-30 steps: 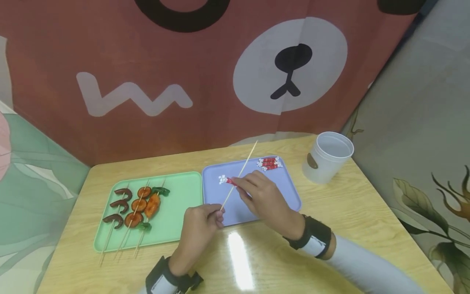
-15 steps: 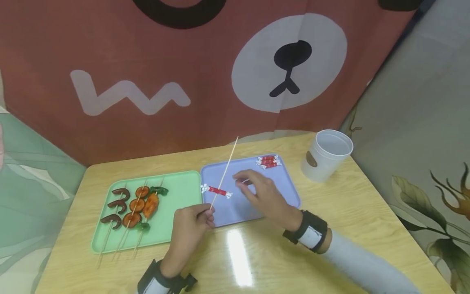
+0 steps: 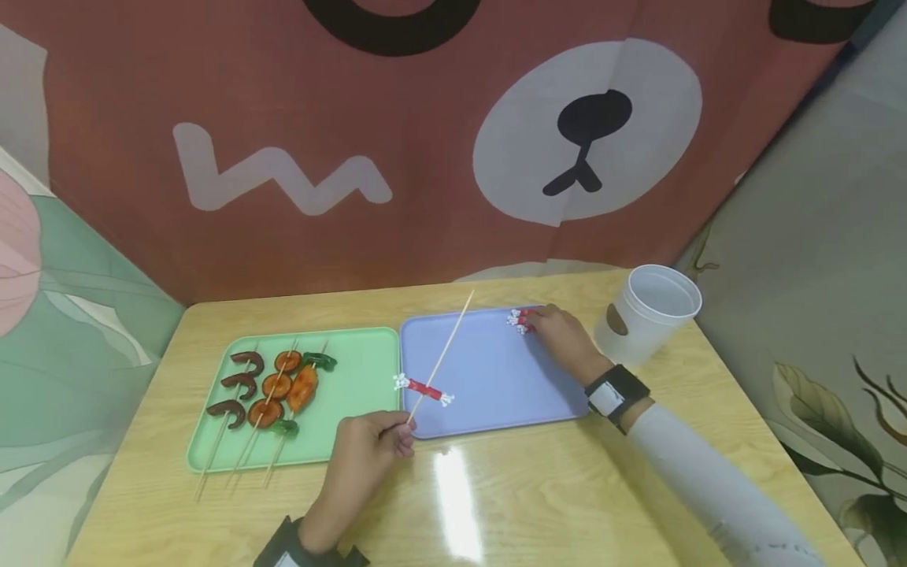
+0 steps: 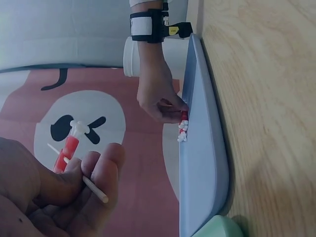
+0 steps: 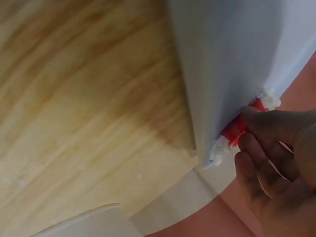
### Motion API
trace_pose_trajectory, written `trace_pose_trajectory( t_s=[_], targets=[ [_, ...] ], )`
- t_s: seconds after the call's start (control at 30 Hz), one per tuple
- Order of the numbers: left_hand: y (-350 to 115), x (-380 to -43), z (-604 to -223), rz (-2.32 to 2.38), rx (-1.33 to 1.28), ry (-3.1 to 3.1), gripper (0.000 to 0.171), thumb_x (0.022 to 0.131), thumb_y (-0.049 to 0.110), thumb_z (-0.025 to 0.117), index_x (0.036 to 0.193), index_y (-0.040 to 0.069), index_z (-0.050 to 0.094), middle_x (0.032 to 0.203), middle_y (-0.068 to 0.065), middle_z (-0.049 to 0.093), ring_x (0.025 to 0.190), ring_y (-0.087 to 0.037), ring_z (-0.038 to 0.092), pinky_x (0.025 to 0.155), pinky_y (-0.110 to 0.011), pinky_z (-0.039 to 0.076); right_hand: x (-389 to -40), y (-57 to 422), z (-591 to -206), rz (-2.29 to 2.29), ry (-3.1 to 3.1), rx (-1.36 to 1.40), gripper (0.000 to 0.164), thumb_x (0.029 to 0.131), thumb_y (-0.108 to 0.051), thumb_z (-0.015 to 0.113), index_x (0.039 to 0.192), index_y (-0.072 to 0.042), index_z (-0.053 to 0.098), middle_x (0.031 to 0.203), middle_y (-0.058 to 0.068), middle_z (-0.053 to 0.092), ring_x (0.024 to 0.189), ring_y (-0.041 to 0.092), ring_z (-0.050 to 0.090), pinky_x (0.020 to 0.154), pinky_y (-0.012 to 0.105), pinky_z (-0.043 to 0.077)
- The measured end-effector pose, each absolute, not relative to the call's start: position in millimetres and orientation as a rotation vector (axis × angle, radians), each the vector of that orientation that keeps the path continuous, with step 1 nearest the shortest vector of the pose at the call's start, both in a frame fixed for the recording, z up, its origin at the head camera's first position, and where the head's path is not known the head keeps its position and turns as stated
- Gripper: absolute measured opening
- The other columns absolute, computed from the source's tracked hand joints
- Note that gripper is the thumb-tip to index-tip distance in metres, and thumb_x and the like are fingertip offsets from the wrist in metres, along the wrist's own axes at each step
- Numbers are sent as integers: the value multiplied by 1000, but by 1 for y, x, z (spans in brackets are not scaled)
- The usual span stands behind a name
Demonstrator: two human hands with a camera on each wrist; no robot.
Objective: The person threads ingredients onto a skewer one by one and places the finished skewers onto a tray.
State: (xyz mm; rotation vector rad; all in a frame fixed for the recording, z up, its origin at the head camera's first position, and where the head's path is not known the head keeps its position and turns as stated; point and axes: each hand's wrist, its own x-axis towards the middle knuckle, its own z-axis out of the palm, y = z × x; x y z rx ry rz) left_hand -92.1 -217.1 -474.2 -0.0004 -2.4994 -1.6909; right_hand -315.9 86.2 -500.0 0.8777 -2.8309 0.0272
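Note:
My left hand [image 3: 368, 449] pinches a thin wooden skewer [image 3: 450, 337] near its lower end, with the tip pointing up and away. Threaded crosswise on it is a red piece with white knobby ends [image 3: 423, 389], also partly visible in the left wrist view. At the far right corner of the blue tray [image 3: 489, 378], my right hand [image 3: 567, 339] pinches one of the loose red-and-white pieces [image 5: 234, 129] between thumb and fingers. That hand partly covers the small group of pieces.
A green tray [image 3: 354, 374] on the left holds three loaded skewers: brown curled pieces [image 3: 239, 380], round orange-brown slices [image 3: 276, 386], and an orange piece [image 3: 303, 387] between green ones. A translucent cup [image 3: 648, 323] stands right of the blue tray. A bear-patterned cloth [image 3: 425, 236] hangs behind.
The red piece has gone onto the skewer, and my right hand has let go of it. That hand has since moved right and away to the loose pieces. My left hand still grips the skewer.

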Motion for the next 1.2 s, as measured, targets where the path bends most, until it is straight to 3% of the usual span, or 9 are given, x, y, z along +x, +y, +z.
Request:
trace_pose_trajectory(
  t_s=[0.3,0.47,0.73,0.87,1.0,1.2],
  targets=[
    [-212,-90,-474,-1732,-20,-2508,15,86,-15,70,99,-12,75,83,-20,77,61,-9,70,58,-16,61,-320,95,-506,47,-2859,895,18,90,6,70,103,-5,76,104,14,69,101,31,68,88,43,62],
    [-212,-91,-474,-1714,-27,-2525,13,85,-13,71,98,-11,76,82,-20,76,61,-9,70,58,-17,61,-314,101,-504,174,-2811,929,16,92,-1,73,108,-4,72,104,14,69,99,31,67,88,43,61],
    [-212,-92,-483,-1619,-77,-2595,11,85,-11,73,95,-9,77,78,-15,77,62,-7,68,57,-15,59,-293,83,-460,1036,-2773,710,27,98,-12,69,123,-2,68,114,15,72,104,29,70,93,48,62],
    [-211,-91,-488,-1443,-159,-2643,9,83,-9,76,89,-3,79,73,-7,76,61,-2,64,56,-12,56,-275,69,-432,1333,-2694,677,28,97,-19,70,123,-9,70,113,10,76,100,20,73,92,36,62],
    [-209,-93,-488,-1317,-235,-2642,9,83,-7,78,85,1,80,69,-2,74,61,-1,63,57,-12,55,-262,61,-414,1563,-2616,707,27,94,-15,73,120,-8,71,109,11,78,91,15,74,86,24,62],
    [-208,-95,-483,-1215,-235,-2644,11,83,-6,78,81,4,80,64,2,71,59,-2,61,58,-13,55,-254,56,-407,1699,-2556,706,29,90,-7,76,119,-4,72,108,16,76,87,15,74,81,25,64]
  ],
)
